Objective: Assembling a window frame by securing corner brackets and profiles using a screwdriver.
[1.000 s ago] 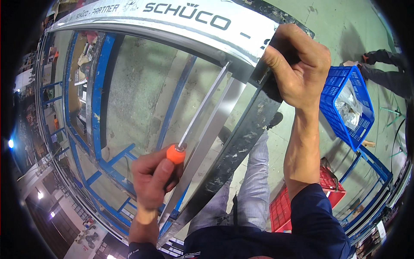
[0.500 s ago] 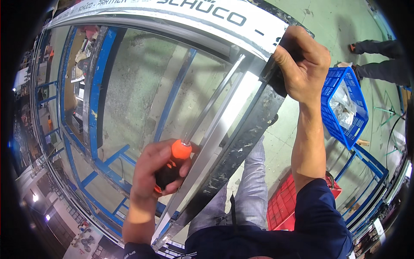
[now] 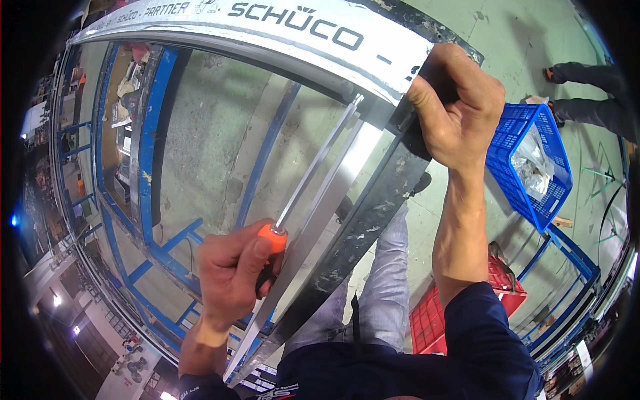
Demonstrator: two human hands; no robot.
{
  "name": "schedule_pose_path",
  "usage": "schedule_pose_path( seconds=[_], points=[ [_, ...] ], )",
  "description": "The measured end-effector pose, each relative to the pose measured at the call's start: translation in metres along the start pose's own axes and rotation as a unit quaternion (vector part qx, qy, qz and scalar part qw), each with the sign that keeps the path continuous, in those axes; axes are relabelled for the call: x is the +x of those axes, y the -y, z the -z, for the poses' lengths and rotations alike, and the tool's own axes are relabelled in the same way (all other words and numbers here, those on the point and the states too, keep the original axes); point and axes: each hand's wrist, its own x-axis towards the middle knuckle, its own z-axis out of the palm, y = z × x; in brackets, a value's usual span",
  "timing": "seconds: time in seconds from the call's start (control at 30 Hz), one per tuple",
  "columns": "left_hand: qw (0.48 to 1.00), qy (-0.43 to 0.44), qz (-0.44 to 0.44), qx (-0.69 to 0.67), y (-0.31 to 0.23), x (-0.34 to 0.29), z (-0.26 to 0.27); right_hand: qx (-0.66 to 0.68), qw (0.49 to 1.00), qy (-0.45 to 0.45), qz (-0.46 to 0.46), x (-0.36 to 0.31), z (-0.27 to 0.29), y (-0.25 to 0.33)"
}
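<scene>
My left hand (image 3: pixel 227 273) is closed round the orange and black handle of a long screwdriver (image 3: pixel 313 170). The steel shaft slants up and to the right, along the inner side of a metal frame's side profile (image 3: pixel 343 163). Its tip is near the frame's far right corner; whether it touches the frame I cannot tell. My right hand (image 3: pixel 463 110) grips that corner, thumb on the near side and fingers bent over the outer edge, partly hidden. White printed protective film (image 3: pixel 267 23) covers the frame's far profile.
A scuffed dark beam (image 3: pixel 363 223) runs under the side profile. Blue metal racking (image 3: pixel 148 140) stands to the left. At the right are a blue crate (image 3: pixel 497 167) with clear plastic bags, a red crate (image 3: pixel 510 280) and another person's legs (image 3: pixel 590 110).
The left hand has turned about the screwdriver handle and shifted slightly left, its thumb now lying over the handle. The right hand still grips the corner; the whole view has shifted a little.
</scene>
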Motion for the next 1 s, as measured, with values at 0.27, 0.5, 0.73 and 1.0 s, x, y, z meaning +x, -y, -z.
schedule_pose_path(
  seconds=[0.27, 0.5, 0.73, 1.0],
  points=[
    [0.949, -0.086, -0.183, 0.244, 0.007, 0.005, -0.010, -0.002, 1.000, -0.005, -0.003, -0.001, -0.001, 0.002],
    [0.994, 0.022, 0.079, -0.070, -0.015, -0.002, 0.007, 0.011, 1.000, 0.011, -0.020, -0.003, 0.004, -0.003],
    [0.974, -0.042, -0.094, 0.200, -0.001, -0.006, -0.005, 0.037, 0.999, 0.011, -0.016, -0.004, 0.000, -0.004],
    [0.912, -0.090, -0.105, 0.385, -0.006, -0.005, -0.023, 0.048, 0.998, -0.004, -0.031, -0.002, -0.003, 0.001]
  ],
)
